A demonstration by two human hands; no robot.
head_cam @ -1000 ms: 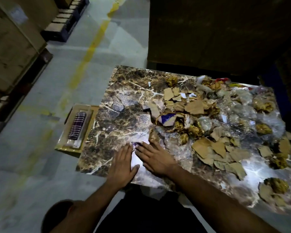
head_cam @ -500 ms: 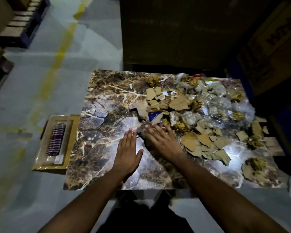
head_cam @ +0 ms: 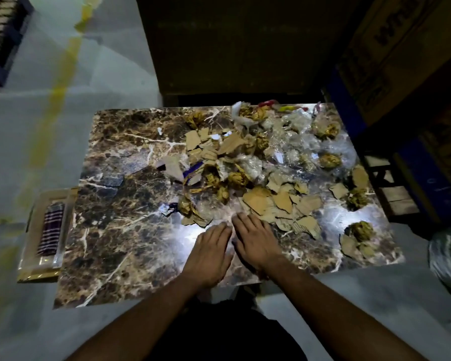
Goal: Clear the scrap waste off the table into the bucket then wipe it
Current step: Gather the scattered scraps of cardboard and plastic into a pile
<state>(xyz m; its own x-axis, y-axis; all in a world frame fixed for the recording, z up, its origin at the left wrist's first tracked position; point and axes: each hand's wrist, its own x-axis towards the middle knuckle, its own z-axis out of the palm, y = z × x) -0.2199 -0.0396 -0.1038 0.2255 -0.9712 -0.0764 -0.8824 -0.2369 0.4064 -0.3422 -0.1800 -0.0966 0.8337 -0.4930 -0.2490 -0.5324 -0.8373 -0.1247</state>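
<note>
Head view: we've got both hands flat on the marble table [head_cam: 120, 230], fingers straight, holding nothing. Left hand [head_cam: 210, 252] and right hand [head_cam: 255, 239] lie side by side, near edge, fingertips just at the scrap pile [head_cam: 258, 175] (cardboard bits, plastic wrap, crumpled paper) covering the far-right half. Bucket: can't tell which it is. We judge we're at the clearing step; next: sweep scraps together w/ both palms.

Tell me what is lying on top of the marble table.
On the marble table: torn cardboard scraps, crumpled brown paper wads, clear plastic wrap, and both flat hands, left hand, right hand. Whatever lies beneath the heap is hidden.
</note>
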